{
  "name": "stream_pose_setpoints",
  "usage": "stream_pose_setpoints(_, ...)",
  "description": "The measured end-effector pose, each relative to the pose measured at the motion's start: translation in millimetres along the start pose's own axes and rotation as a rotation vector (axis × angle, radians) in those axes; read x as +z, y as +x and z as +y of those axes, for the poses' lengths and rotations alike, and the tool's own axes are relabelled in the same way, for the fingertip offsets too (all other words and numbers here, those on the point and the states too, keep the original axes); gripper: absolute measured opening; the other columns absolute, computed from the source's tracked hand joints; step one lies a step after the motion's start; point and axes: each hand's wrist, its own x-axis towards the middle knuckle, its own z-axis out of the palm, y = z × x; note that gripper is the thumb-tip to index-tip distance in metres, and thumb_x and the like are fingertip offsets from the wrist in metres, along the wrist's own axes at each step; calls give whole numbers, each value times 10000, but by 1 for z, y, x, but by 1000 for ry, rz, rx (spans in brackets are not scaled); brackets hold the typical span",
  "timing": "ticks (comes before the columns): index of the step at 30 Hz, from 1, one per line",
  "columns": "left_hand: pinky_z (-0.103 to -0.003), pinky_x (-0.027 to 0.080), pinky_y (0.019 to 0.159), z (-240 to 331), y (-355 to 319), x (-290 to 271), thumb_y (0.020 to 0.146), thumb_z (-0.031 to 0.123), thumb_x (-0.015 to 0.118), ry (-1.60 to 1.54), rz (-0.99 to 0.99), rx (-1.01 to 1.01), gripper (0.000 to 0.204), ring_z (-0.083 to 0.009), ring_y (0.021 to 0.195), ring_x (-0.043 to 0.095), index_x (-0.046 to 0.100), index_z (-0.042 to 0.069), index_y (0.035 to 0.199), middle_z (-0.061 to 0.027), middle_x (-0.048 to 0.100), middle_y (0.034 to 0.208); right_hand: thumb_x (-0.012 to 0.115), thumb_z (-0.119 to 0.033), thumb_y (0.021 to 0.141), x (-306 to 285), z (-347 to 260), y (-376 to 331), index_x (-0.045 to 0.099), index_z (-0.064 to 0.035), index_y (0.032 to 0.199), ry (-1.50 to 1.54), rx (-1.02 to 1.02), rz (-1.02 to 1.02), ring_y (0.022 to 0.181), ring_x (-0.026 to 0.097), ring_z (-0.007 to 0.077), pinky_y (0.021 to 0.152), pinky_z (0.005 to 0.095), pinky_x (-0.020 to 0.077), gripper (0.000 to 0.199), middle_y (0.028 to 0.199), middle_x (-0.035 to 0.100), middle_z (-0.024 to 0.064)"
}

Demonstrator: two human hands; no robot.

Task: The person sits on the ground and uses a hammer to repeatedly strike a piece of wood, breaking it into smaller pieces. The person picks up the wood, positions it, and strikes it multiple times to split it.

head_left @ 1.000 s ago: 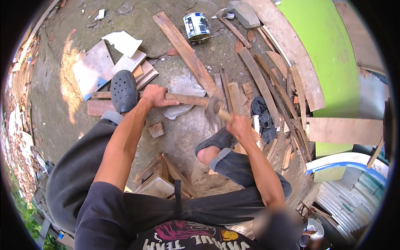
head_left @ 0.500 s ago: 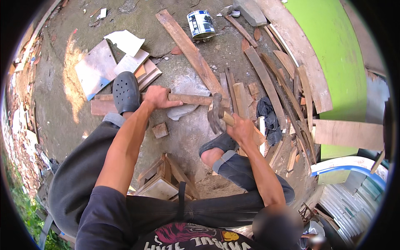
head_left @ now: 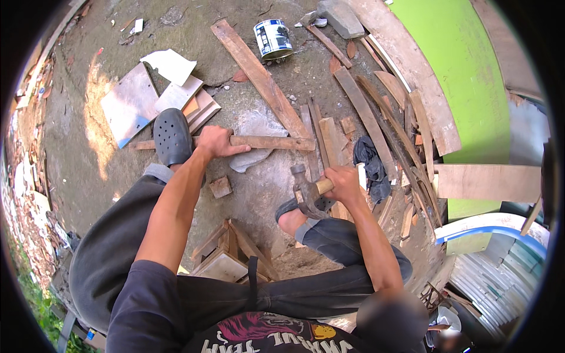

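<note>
My left hand point(head_left: 215, 142) is closed around a narrow wooden strip point(head_left: 273, 142), which lies crosswise over a grey stone point(head_left: 250, 160). The strip's left end runs under my left clog point(head_left: 173, 136). My right hand point(head_left: 343, 183) grips a claw hammer point(head_left: 303, 192) by its light wooden handle. The hammer's dark, worn metal head hangs apart from the strip, on my side of its right end and just above my right clog point(head_left: 285, 208). No nail can be made out on the strip.
A long plank point(head_left: 259, 79) stretches away beyond the strip, near a paint can point(head_left: 273, 40). Cut boards point(head_left: 130, 105) lie at left. Wooden battens point(head_left: 366, 120) and a black cloth point(head_left: 369, 165) lie at right. A small wooden block point(head_left: 220, 187) and a wooden frame point(head_left: 226, 265) are near me.
The hammer has moved from beside the strip's right end down toward me, its head turning. The strip's right end has shifted slightly, and the whole view has slid a little left.
</note>
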Motion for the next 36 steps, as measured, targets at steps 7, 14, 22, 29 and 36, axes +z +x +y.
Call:
stream_pose_setpoints(7,-448,517,634,8,0,4,685,862,521,-13,59,12,853,-362,639,660,704,31,740,-188,635,609,685,-251,786,21,-28,18,675,-15,839,316,526,140,660,674,381,587,456,505,242,686,646,237)
stream_pose_setpoints(14,-449,520,636,-2,-4,1,686,863,517,0,47,-18,856,-365,649,661,709,31,748,-185,649,637,633,-234,917,-83,-87,31,517,-51,725,987,645,451,488,489,101,423,282,390,289,572,504,26)
stream_pose_setpoints(22,-455,521,644,6,5,2,681,878,505,-14,68,22,884,-373,651,663,706,20,748,-192,649,638,621,-198,878,36,-73,24,537,-25,795,810,857,493,447,506,138,395,313,395,210,584,515,66)
stream_pose_setpoints(29,-454,511,631,-3,-3,-1,666,894,499,-3,35,16,909,-380,637,659,700,11,738,-203,641,632,609,-183,881,-69,-99,43,508,-39,746,1081,805,546,417,466,118,381,291,377,223,553,481,36)
stream_pose_setpoints(36,-445,525,642,6,1,-5,648,924,468,-8,20,28,956,-371,663,671,713,5,749,-210,660,668,583,-143,882,28,-97,14,565,-35,785,1162,825,535,438,517,143,389,303,400,146,557,510,57)
